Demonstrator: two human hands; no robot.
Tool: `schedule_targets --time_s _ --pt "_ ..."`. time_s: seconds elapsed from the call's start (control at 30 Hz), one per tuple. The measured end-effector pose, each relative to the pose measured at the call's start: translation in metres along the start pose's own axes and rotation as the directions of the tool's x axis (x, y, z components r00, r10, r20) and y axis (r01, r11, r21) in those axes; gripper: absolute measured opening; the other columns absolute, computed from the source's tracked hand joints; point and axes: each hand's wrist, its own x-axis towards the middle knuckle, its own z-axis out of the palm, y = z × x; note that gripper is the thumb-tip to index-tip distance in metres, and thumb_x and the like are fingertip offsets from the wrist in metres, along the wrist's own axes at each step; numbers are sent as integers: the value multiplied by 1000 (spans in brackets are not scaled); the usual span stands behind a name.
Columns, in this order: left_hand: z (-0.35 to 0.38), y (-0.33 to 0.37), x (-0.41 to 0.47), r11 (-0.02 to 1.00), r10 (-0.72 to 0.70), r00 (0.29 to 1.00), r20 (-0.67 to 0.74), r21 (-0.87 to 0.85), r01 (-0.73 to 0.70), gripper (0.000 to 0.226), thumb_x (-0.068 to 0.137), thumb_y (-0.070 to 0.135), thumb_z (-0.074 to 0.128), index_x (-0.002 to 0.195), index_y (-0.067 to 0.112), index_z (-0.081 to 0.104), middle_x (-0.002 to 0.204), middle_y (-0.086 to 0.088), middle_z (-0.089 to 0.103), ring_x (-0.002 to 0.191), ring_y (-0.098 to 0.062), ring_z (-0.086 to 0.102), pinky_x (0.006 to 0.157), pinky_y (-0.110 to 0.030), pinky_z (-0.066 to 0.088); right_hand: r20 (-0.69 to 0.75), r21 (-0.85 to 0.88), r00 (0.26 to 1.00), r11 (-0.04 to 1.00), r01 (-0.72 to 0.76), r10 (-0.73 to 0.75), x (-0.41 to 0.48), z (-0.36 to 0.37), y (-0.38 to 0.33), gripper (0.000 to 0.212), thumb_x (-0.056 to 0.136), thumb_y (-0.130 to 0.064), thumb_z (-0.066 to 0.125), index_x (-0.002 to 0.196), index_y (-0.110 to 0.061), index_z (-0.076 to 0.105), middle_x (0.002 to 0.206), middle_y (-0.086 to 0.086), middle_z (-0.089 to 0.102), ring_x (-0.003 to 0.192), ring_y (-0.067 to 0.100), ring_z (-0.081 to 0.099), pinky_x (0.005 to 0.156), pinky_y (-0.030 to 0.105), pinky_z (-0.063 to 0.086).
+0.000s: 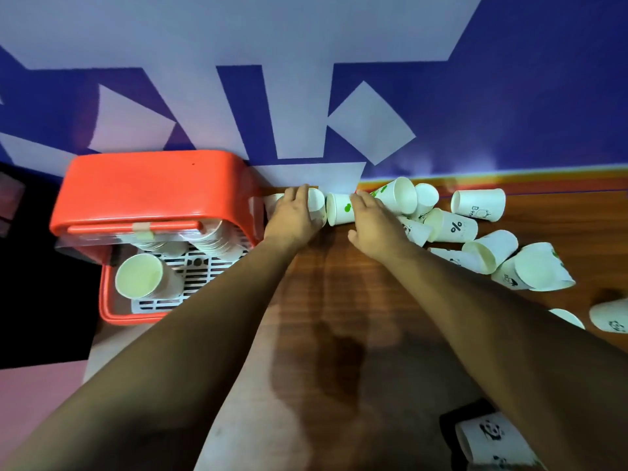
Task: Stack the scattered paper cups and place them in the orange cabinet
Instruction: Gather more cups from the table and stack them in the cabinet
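Several white paper cups (455,227) lie scattered on their sides across the wooden table (326,300), mostly at the back right. My left hand (294,212) grips a cup (316,202) lying by the wall, just right of the orange cabinet (142,188). My right hand (373,219) holds a cup with a green print (339,209), its mouth facing the left-hand cup. The cabinet's clear door is up, and inside it stacked cups (146,277) rest on a white slotted rack.
A blue and white wall (306,96) runs right behind the cups. More cups with panda prints (489,436) lie at the near right edge. A dark wet-looking patch marks the table's middle. To the left of the table the floor is dark and pink.
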Motion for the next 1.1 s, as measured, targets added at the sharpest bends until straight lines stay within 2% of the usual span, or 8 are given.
schedule_targets --time_s 0.13,0.33,0.5,0.63,0.83,0.97,1.03,1.1 --pt "12 -8 8 995 60 997 -54 80 -56 58 89 31 72 139 11 50 144 -9 47 130 -32 44 109 -39 37 3 -136 1000 990 24 -24 19 19 10 79 79 -21 71 147 -14 31 135 10 46 123 32 42 103 40 41" --pt "15 -14 -1 967 164 982 -98 213 -141 36 91 15 66 122 9 50 125 -10 50 115 -34 52 82 -40 48 -78 -201 991 975 91 -109 11 33 13 51 71 -5 71 117 -16 53 122 7 48 110 29 46 93 37 42" --pt "9 -12 -23 972 147 989 -2 184 -144 70 87 28 70 150 23 39 136 -14 43 121 -33 50 91 -47 55 -62 -191 979 965 180 -195 -7 30 6 56 73 -16 76 121 -14 49 120 4 55 113 27 48 100 36 40" --pt "1 -10 -43 995 68 997 -40 71 -65 66 81 31 74 141 15 50 131 -17 42 115 -38 51 101 -44 48 -109 -105 978 980 168 -179 -27 23 0 60 70 -31 75 124 -17 52 117 3 54 109 27 49 96 38 43" --pt "-15 -8 -106 980 -48 993 -104 -199 27 53 81 24 80 118 4 48 116 -14 52 103 -28 53 81 -27 36 -260 133 965 989 61 -25 -92 8 -2 56 65 -36 78 113 -11 62 104 6 63 94 33 54 84 45 50" --pt "-32 -6 -160 760 -225 974 -2 -626 174 53 72 33 81 102 17 42 97 -9 60 80 -20 59 66 -32 49 -165 481 973 875 -64 162 -130 -12 -13 56 68 -36 83 111 -8 60 106 8 64 99 29 58 88 44 49" --pt "-37 -12 -184 587 -273 962 29 -787 191 58 64 38 78 107 21 43 104 -15 61 86 -24 64 75 -44 57 -2 656 969 732 -187 249 -145 -19 -26 57 71 -37 82 116 -13 56 113 3 64 104 22 60 93 42 51" --pt "-42 -15 -203 456 -255 964 81 -869 194 67 71 29 77 129 31 43 117 -16 63 98 -27 67 89 -48 58 97 738 962 630 -242 255 -155 -23 -38 62 68 -46 81 117 -21 52 118 -2 64 107 16 62 94 42 53"
